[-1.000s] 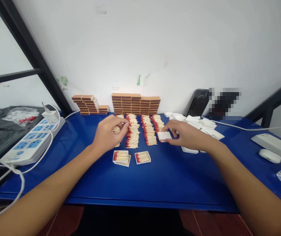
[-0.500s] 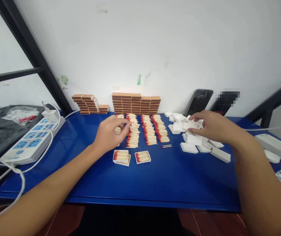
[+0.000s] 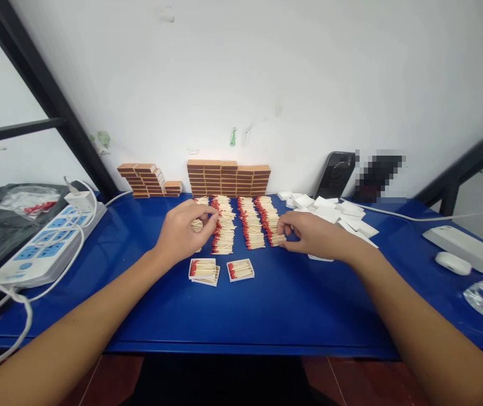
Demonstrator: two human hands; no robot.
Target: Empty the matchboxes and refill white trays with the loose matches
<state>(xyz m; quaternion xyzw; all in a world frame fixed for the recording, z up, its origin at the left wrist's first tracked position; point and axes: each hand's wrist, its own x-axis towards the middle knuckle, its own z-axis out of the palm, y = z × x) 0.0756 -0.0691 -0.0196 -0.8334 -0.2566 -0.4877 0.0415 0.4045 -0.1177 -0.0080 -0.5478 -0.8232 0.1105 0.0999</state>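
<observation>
My left hand point(image 3: 186, 228) is closed in a pinch above the left match rows and partly covers the leftmost one. Whatever its fingertips hold, if anything, is hidden. At the right end, beside the right match row point(image 3: 270, 220), my right hand point(image 3: 304, 232) has its fingers curled and thumb drawn in; I cannot make out what is in them. Another match row point(image 3: 250, 224) lies between the hands. Nearer to me are a filled matchbox tray point(image 3: 240, 270) and two filled trays stacked askew, the upper tray point(image 3: 202, 268) showing its red-tipped matches.
Stacked matchboxes point(image 3: 228, 179) stand against the wall, with a smaller stack point(image 3: 142, 180) to their left. White trays point(image 3: 328, 211) are heaped behind my right hand. A power strip point(image 3: 51, 242) with loose cables lies left. A black phone point(image 3: 336, 175) leans on the wall.
My right hand has moved left from the white tray heap to the right match row, its fingers curling in. Two loose matches there are no longer visible. My left hand keeps its pinch.
</observation>
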